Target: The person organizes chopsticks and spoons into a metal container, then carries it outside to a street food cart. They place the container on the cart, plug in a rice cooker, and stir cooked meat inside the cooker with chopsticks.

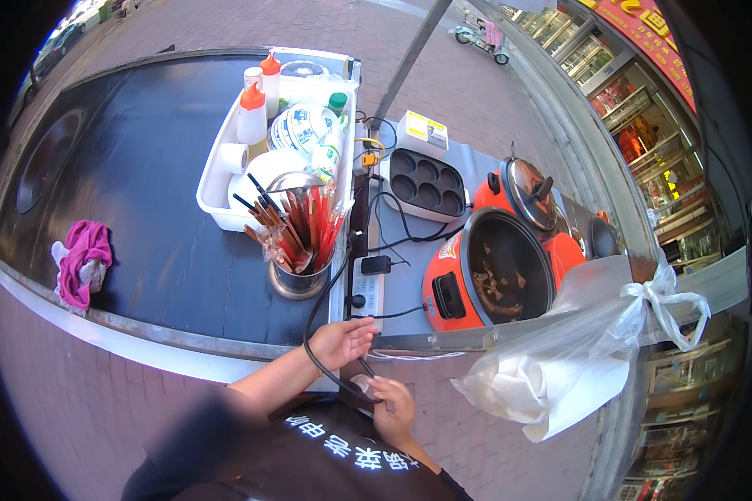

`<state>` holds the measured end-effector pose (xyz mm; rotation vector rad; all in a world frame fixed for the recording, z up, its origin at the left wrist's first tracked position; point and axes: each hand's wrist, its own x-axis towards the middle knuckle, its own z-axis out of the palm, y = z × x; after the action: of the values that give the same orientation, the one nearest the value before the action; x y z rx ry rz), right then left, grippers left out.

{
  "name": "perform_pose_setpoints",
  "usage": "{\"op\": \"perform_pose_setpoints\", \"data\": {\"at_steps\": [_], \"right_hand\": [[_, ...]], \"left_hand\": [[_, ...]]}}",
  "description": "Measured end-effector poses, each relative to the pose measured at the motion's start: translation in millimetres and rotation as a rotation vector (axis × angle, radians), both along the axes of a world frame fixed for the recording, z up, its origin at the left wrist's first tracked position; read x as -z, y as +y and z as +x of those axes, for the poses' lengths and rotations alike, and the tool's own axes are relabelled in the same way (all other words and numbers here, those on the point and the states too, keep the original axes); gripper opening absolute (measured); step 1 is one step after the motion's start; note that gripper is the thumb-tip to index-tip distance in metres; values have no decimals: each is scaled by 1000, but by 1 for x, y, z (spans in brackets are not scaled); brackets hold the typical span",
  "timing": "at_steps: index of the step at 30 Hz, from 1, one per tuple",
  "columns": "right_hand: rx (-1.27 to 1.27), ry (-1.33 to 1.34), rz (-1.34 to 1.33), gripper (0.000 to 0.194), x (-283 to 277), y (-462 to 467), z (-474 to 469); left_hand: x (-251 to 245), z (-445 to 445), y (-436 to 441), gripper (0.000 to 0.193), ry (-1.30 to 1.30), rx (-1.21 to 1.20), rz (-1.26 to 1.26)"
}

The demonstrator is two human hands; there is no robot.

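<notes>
My left hand (341,344) is at the near edge of the cart, just below the white power strip (368,291). Its fingers point right, loosely extended, with nothing visible in them. A thick black cable (313,316) runs down from the tabletop, crosses my left wrist and loops below it. Lower and to the right, my right hand (393,399) grips this cable near the bottom of the loop. A small whitish scrap (362,382) shows beside its fingers; what it is I cannot tell. A black adapter (376,265) and a black plug (356,301) sit in the strip.
An orange electric cooker (443,294) with browned food, a lidded cooker (529,194) and a mold pan (427,185) stand right. A chopstick holder (297,282) and white tub (216,188) stand left; a pink cloth (88,260) lies beyond. A plastic bag (576,357) hangs at the edge.
</notes>
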<state>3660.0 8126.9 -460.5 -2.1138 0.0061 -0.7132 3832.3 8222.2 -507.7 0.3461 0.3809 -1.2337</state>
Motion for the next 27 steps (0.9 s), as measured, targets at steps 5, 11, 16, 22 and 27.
{"op": "perform_pose_setpoints", "data": {"at_steps": [5,11,16,22,27], "right_hand": [[-111,127,-27,22,17,-10,-18],[-228,514,-245,49,-9,-5,-8],[-226,656,-125,44,25,-36,-31],[-355,1118,451,32,22,-119,-58],[-236,1084,606,26,-43,-176,-18]], "left_hand": [[-42,-6,46,47,263,-299,102],[-99,20,16,32,-1119,-235,539],[-122,-10,-25,30,-1411,-554,564],[-113,-71,42,31,-1803,-487,539],[-102,-97,32,29,-1664,-547,702]]}}
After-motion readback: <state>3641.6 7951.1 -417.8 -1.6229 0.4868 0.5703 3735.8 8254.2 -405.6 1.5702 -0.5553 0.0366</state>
